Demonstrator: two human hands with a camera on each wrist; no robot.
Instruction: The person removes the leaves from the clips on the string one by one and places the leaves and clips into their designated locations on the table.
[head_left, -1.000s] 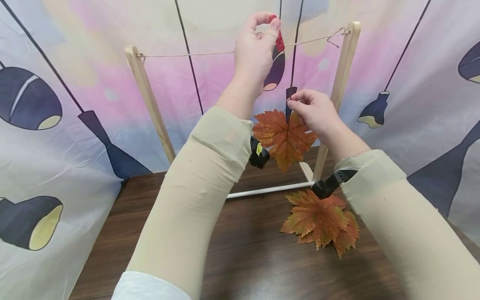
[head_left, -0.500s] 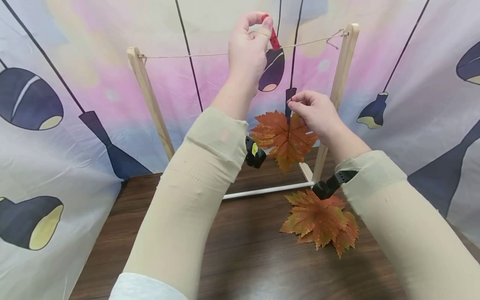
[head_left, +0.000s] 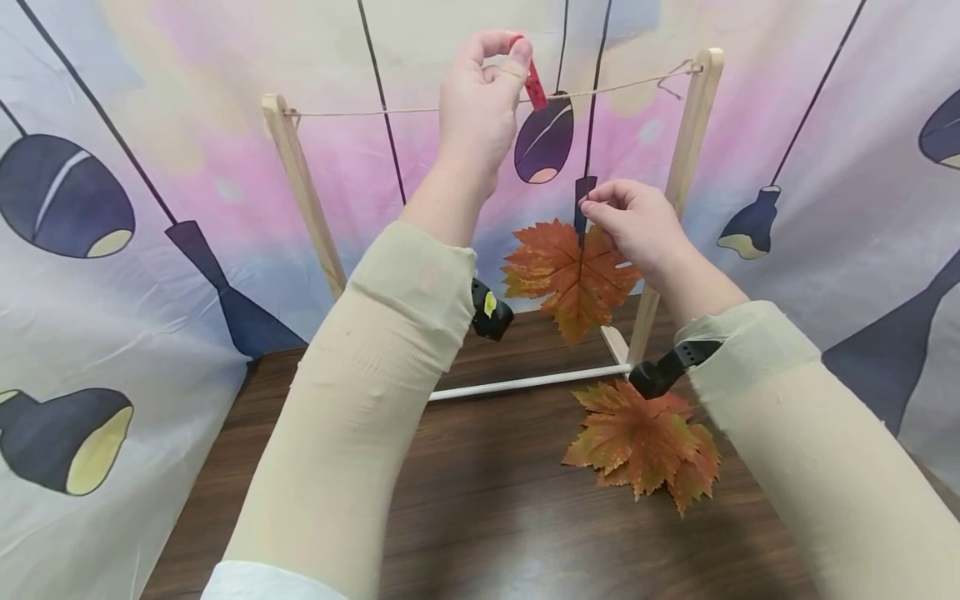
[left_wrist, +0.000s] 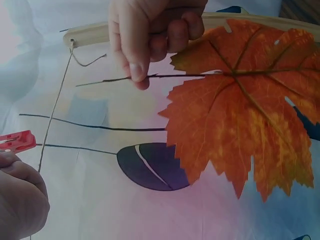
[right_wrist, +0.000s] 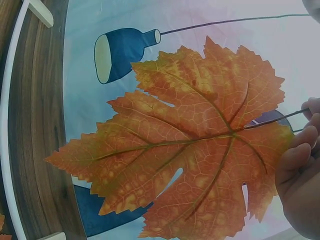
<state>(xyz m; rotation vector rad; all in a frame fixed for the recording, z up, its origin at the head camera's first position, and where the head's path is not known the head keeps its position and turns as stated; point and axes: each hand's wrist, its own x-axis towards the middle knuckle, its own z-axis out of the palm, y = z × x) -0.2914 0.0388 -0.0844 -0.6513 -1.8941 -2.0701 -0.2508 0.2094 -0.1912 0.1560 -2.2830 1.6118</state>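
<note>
High in the head view, my left hand [head_left: 480, 104] pinches a red clothespin [head_left: 536, 88] between thumb and fingers. Its lower end overlaps a thin twine line [head_left: 622, 85] strung between two wooden posts. Lower and to the right, my right hand [head_left: 637, 223] pinches the stem of an orange artificial maple leaf [head_left: 566, 275], whose blade hangs down below the line. In the left wrist view the dark stem [left_wrist: 175, 75] sticks out past the right fingertips, and the clothespin [left_wrist: 17, 141] lies close beside the twine.
More maple leaves [head_left: 645, 442] lie in an overlapping pile on the dark wooden table [head_left: 480, 508]. The frame has a left post [head_left: 303, 200], a right post [head_left: 690, 142] and a white bottom bar [head_left: 525, 384]. Behind it hangs a cloth printed with lamps.
My left hand has moved left along the twine with the clothespin, which now tilts more. My right hand and its leaf stay nearly in place.
</note>
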